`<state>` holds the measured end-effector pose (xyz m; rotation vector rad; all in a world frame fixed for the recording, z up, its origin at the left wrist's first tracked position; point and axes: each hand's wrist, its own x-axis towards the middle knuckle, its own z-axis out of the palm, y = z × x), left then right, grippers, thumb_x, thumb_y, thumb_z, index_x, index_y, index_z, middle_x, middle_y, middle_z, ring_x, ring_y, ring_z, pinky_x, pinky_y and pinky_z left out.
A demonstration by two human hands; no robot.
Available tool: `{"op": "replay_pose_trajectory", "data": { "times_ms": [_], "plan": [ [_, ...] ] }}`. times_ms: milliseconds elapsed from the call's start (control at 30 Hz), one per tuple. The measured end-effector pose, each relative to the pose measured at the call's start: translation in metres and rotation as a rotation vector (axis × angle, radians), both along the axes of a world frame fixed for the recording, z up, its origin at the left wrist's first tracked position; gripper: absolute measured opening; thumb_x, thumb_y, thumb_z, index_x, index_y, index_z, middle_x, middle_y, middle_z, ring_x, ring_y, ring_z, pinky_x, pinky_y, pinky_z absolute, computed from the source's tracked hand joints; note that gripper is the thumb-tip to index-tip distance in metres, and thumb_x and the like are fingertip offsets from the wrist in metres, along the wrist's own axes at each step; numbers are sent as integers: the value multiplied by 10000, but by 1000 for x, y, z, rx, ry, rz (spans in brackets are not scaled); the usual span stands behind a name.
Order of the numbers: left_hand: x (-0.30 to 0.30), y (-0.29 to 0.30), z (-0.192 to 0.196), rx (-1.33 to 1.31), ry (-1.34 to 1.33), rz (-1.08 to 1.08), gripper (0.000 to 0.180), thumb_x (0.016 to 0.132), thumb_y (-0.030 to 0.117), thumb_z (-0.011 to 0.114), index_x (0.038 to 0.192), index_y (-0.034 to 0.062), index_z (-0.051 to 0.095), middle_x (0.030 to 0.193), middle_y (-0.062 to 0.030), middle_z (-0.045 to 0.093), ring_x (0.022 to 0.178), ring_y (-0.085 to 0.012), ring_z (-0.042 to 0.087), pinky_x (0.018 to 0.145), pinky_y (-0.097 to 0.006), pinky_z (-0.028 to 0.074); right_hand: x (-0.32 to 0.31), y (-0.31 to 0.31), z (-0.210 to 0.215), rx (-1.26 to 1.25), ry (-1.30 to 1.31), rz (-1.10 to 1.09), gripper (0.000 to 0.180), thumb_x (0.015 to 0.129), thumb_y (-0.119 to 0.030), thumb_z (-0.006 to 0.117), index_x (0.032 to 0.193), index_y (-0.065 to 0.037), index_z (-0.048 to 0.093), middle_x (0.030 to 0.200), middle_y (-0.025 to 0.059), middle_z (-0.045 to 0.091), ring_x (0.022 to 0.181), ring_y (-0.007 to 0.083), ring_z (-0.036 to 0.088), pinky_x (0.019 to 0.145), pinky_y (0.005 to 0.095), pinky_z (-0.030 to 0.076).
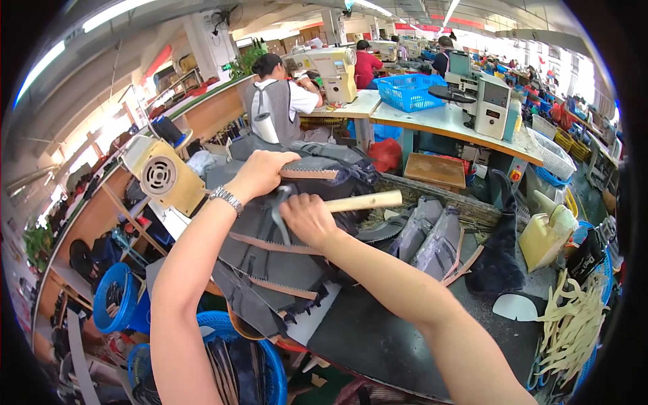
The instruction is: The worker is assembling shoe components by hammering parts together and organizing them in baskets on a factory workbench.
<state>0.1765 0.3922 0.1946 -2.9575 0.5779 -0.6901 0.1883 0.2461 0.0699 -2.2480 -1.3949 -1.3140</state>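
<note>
My right hand (pixel 309 219) is closed round a hammer near its head; the pale wooden handle (pixel 371 201) points right and the curved metal head (pixel 278 217) is left of my fingers. Just above it, my left hand (pixel 264 173) is closed at the end of a dark grey boot-upper piece with a tan, notched edge strip (pixel 309 173). The fingertips are partly hidden. Beneath both hands spreads a pile of similar dark grey pieces (pixel 260 270), overlapping, with tan strips along their edges.
A black work board (pixel 378 337) covers the near bench. At right lie a furry dark piece (pixel 498 250), a cream plastic container (pixel 548 233) and a bundle of pale strips (pixel 574 324). Blue baskets (pixel 277 378) stand low at left. Ahead, a person (pixel 277 101) sits by a sewing machine (pixel 334 71).
</note>
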Motion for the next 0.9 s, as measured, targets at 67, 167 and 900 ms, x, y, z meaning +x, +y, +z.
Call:
{"op": "replay_pose_trajectory", "data": {
  "times_ms": [67, 167, 900],
  "plan": [
    [-10, 7, 19, -225, -199, 20, 315, 764, 60, 614, 1076, 38, 649, 973, -186, 674, 870, -337, 654, 798, -394, 504, 15, 15, -11, -2, 330, -93, 80, 823, -142, 546, 870, -82, 569, 791, 75, 654, 727, 222, 666, 606, 336, 517],
    [-57, 54, 106, -936, -526, 268, 327, 850, 229, 670, 1001, -61, 649, 880, -107, 682, 756, -169, 604, 745, -318, 487, 13, 22, -23, -92, 431, -105, 65, 846, -127, 530, 868, -72, 556, 804, 98, 660, 742, 245, 682, 605, 364, 531],
    [-287, -377, -228, 70, 488, -471, 526, 828, 384, 570, 1211, 26, 541, 1187, -269, 550, 1047, -326, 519, 783, -388, 458, -222, -389, 22, -415, 885, -22, 197, 844, -240, 623, 996, -116, 645, 945, 86, 670, 721, 219, 697, 580, 341, 573]
  ]
}}
